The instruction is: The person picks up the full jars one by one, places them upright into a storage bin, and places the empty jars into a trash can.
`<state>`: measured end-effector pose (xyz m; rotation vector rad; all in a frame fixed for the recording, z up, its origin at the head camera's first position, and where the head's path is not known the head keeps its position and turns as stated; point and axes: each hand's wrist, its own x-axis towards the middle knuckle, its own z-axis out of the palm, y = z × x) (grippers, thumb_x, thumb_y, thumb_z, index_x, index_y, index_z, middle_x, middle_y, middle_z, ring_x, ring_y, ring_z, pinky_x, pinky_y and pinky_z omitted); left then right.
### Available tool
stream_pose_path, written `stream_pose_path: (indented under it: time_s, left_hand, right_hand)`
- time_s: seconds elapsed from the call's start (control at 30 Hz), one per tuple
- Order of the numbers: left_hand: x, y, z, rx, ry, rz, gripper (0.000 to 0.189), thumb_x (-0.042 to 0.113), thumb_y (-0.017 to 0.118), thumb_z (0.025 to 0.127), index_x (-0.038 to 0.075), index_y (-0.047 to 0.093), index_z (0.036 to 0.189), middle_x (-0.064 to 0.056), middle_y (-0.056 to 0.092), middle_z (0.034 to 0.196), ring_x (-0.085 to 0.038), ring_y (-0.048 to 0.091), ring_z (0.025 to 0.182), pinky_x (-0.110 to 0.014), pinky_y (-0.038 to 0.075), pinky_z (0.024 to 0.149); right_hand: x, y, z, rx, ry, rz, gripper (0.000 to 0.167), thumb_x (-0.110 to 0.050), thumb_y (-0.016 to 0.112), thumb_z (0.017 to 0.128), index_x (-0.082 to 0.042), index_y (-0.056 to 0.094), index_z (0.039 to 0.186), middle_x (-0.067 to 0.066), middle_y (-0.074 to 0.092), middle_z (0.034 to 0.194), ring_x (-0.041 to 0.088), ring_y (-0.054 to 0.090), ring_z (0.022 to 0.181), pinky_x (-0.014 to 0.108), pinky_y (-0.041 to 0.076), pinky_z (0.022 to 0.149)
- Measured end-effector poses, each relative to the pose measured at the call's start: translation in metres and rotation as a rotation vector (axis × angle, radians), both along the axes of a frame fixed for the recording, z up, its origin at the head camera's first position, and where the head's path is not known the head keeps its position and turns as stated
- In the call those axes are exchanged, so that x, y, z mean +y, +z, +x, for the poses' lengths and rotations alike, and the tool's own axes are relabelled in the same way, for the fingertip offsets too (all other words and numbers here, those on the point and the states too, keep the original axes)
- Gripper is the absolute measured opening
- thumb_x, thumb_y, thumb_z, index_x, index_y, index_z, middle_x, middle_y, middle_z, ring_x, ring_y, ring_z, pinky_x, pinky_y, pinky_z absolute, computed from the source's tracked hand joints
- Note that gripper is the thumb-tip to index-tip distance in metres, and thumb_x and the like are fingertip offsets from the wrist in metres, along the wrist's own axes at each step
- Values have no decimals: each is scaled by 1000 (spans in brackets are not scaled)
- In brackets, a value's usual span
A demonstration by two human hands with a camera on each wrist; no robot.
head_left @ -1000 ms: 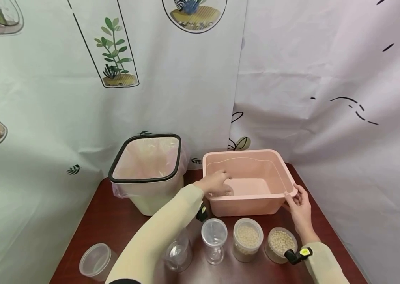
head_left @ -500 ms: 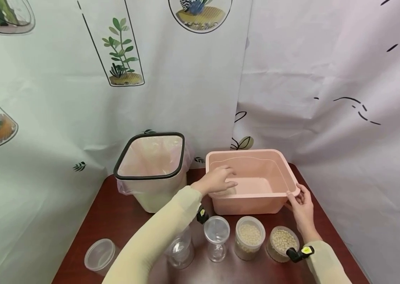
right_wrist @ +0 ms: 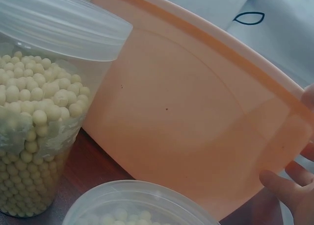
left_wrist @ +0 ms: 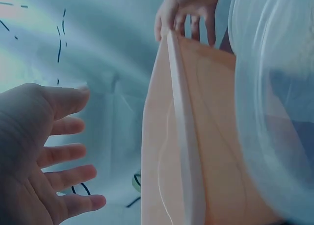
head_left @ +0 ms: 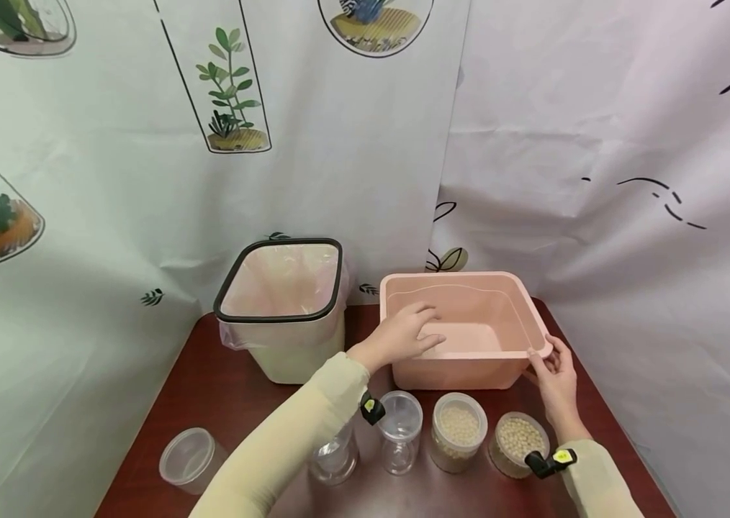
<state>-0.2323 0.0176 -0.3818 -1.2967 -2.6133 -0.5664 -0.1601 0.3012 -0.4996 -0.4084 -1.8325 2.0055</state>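
A pink plastic basin stands at the back right of the table. My left hand is over its left front rim, fingers apart and holding nothing. In the left wrist view, that left hand shows its spread fingers and thumb off to one side of the basin. At the right front corner, my right hand grips the basin rim between thumb and fingers. The right wrist view catches only part of the right hand at the basin's corner.
In front of the basin stand a clear container, a goblet-shaped clear one and two jars of pale round beans. A lined bin is at back left. Another clear tub sits front left.
My left hand has risen from inside the basin toward its front rim, with the fingers spreading. The right hand keeps its grip on the corner. The head view has shifted slightly.
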Motion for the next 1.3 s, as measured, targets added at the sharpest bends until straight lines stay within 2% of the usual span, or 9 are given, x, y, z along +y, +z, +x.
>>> stream_pose_path:
  time_s: [0.2, 0.33, 0.47, 0.63, 0.8, 1.03, 1.13, 1.23, 1.3]
  left_hand:
    - [5, 0, 24, 70, 8, -10, 36, 40, 59, 89, 16, 63, 116, -4, 56, 124, -16, 54, 112, -32, 45, 87]
    - [7, 1, 38, 111, -3, -13, 37, 43, 58, 89, 18, 64, 115, -3, 57, 123, -14, 55, 111, -32, 45, 88]
    - [8, 0, 48, 166, -9, 31, 36, 42, 60, 88, 16, 64, 113, -3, 59, 120, -14, 56, 109, -28, 43, 91]
    - [11, -1, 61, 225, 25, 55, 36, 44, 60, 87, 17, 65, 111, -2, 59, 119, -13, 57, 108, -32, 42, 90]
    - [14, -2, 76, 182, 54, 97, 39, 43, 59, 89, 14, 61, 116, -7, 55, 125, -19, 54, 113, -31, 44, 90]
    - [22, -11, 99, 153, 81, 170, 44, 44, 59, 88, 15, 58, 120, -8, 48, 132, -20, 52, 114, -28, 52, 70]
    - [26, -17, 110, 148, 96, 211, 47, 46, 60, 87, 15, 57, 122, -9, 46, 134, -20, 49, 118, -26, 52, 66]
    - [31, -25, 119, 121, 121, 259, 51, 47, 61, 86, 13, 55, 124, -11, 43, 136, -21, 45, 122, -26, 52, 69]
    - [34, -30, 124, 70, 139, 291, 56, 48, 62, 85, 12, 53, 126, -13, 40, 138, -23, 42, 124, -26, 51, 75]
  right_hand:
    - [0, -1, -1, 2, 4, -10, 56, -17, 62, 90, -14, 36, 140, 12, 44, 122, 5, 54, 95, 24, 52, 69]
    - [0, -1, -1, 18, 1, -17, 56, -15, 61, 90, -14, 36, 139, 12, 44, 121, 7, 53, 95, 21, 52, 67]
    - [0, 0, -1, 21, -4, -13, 54, -15, 61, 90, -14, 37, 139, 12, 44, 120, 7, 53, 95, 19, 51, 65]
    - [0, 0, -2, 15, -7, -7, 55, -15, 61, 90, -14, 37, 139, 13, 44, 122, 6, 53, 95, 21, 52, 66]
    - [-1, 1, -1, -2, -16, -15, 55, -16, 62, 89, -15, 37, 139, 13, 43, 124, 6, 53, 94, 22, 52, 68]
    - [0, 0, -1, 6, -16, -22, 55, -15, 62, 89, -15, 38, 139, 11, 44, 121, 6, 53, 95, 22, 52, 67]
    - [1, -1, -1, 12, -12, -25, 55, -15, 62, 89, -15, 38, 139, 11, 44, 121, 7, 52, 96, 22, 52, 67]
    - [0, -1, -2, 16, -8, -22, 56, -15, 62, 89, -15, 37, 140, 12, 42, 124, 7, 52, 97, 22, 52, 67]
    - [0, -1, -2, 17, -10, -20, 56, -15, 62, 89, -15, 37, 139, 12, 42, 124, 7, 52, 97, 21, 52, 67]
